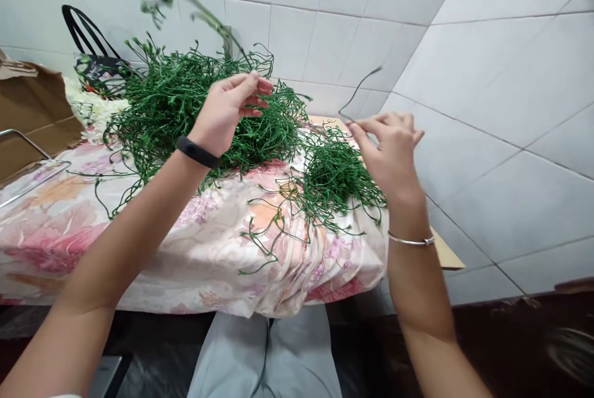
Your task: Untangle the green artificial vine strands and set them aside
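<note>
My left hand (227, 107), with a black band at the wrist, is raised over a large heap of green plastic stems (171, 101). Pinched between its thumb and fingers is a green artificial stem (211, 19) that slants up to the left, its far end blurred. To the right, my right hand (392, 150) has thumb and forefinger closed on a thin, bent green stem (361, 83). Beneath and left of that hand lies a smaller pile of similar stems (331, 172). Several loose stems (264, 240) trail toward the table's front edge.
A floral cloth (208, 262) covers the table, bunched near its front right. On the left are a cardboard box (32, 119), a bent metal wire frame (34, 181), white artificial flowers (95, 110) and a dark bag with handles (99, 67). Tiled walls (301, 39) close off the back and right.
</note>
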Motion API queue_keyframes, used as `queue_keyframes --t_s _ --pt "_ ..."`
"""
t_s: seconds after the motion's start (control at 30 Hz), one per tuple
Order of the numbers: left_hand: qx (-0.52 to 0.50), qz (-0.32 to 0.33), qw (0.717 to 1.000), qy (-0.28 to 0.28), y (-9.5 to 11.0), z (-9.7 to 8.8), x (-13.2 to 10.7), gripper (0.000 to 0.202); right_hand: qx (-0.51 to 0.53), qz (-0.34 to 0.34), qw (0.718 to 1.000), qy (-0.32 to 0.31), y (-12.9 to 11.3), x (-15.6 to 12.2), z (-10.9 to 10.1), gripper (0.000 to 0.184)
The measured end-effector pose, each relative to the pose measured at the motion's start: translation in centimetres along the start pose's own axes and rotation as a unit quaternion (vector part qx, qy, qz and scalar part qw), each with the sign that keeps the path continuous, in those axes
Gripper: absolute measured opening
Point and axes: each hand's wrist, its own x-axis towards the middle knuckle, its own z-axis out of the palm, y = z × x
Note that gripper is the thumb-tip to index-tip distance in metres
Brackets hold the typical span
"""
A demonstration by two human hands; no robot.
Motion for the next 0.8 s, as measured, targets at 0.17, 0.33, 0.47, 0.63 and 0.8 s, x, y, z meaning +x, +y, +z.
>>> queue_keyframes --t_s 0.17,0.33,0.47,0.63,0.8 --pt "-0.025 -0.030 0.999 -0.030 -3.7 1.0 -0.7 0.022 -0.032 0.017 0.995 -0.094 2.0 -0.4 0.9 0.032" --pt "0.033 -0.024 0.998 -0.055 -4.7 1.2 -2.5 0.022 -0.024 0.026 0.995 -0.090 1.1 -0.4 1.1 0.030" --pt "0.096 0.004 0.991 -0.091 -4.3 1.5 -3.6 0.021 0.109 -0.003 0.994 0.003 -0.6 -0.1 0.2 0.034" --pt "0.140 0.011 0.982 -0.127 -4.6 2.2 -4.3 0.022 0.149 -0.133 0.976 -0.084 -2.4 -0.9 0.6 0.026" --pt "0.133 0.001 0.983 -0.128 -4.7 2.0 -4.2 0.022 0.096 -0.198 0.952 -0.213 -2.8 -1.9 2.2 0.028"
